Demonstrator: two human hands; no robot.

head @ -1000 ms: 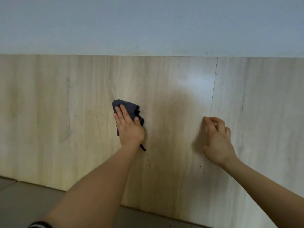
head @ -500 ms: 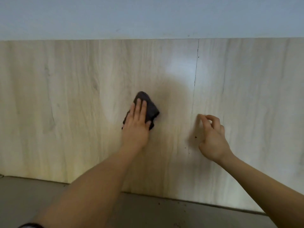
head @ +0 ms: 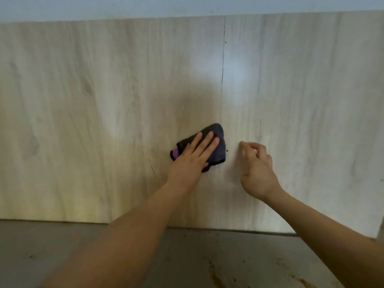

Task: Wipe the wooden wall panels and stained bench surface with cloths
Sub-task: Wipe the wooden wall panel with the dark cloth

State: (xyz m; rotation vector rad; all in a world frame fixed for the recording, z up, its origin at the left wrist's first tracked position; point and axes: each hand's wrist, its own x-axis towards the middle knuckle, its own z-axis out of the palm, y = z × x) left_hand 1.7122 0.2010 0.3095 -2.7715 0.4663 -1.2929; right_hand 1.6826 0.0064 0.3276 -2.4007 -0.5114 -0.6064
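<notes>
Pale wooden wall panels point(head: 104, 100) fill most of the view, with a vertical seam point(head: 222, 69) right of centre. My left hand point(head: 193, 159) lies flat with straight fingers on a dark crumpled cloth point(head: 216, 150), pressing it against the panel just left of the seam. A purple edge of the cloth shows by my thumb. My right hand point(head: 257, 171) hovers just right of the cloth, its fingers loosely curled and its fingertips at the panel; it holds nothing. Below runs the grey bench surface point(head: 52, 250), marked with brown stains point(head: 216, 275) at the lower right.
A grey-blue painted wall point(head: 187, 5) runs above the panels. Small dark specks dot the panel near the seam and the bench below it. A thin scratch point(head: 151, 166) marks the panel left of my left wrist.
My left hand has slid the cloth to the right and down, up to the seam and close to my right hand. The view has tilted down, showing more of the bench.
</notes>
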